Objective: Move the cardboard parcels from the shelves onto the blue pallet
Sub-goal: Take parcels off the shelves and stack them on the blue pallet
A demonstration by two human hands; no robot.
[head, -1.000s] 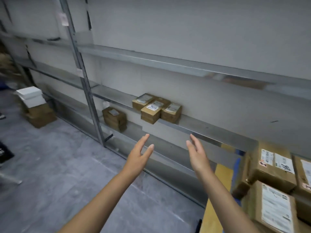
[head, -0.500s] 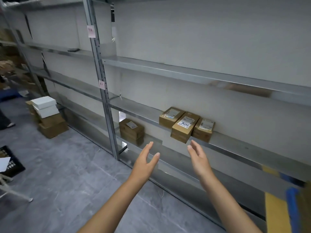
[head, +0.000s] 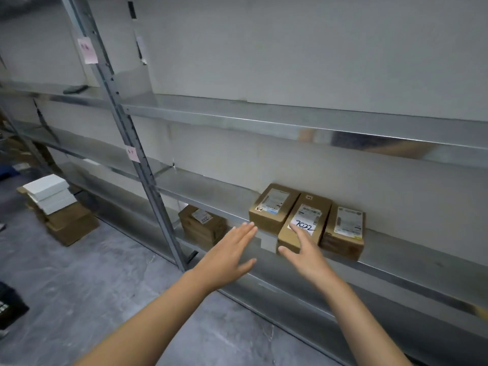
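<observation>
Three small cardboard parcels lie side by side on a metal shelf (head: 409, 257): a left parcel (head: 273, 207), a middle parcel (head: 307, 220) with "7022" written on its label, and a right parcel (head: 344, 233). My right hand (head: 306, 253) is open, fingers spread, in front of the middle parcel's near end, fingertips over its label. My left hand (head: 229, 253) is open, just left of and below the left parcel, holding nothing. Another stack of parcels (head: 202, 228) sits on the shelf below. The blue pallet is out of view.
A slanted steel upright (head: 137, 165) divides the shelving left of my hands. Upper shelves (head: 290, 122) hold nothing near me. On the grey floor at the left stands a pile of white and brown boxes (head: 58, 207). A dark crate (head: 10, 310) is at the left edge.
I have stepped closer to the shelf and the view has swung left; the pallet and its parcels have left the frame. Both open hands have reached forward to the three parcels.
</observation>
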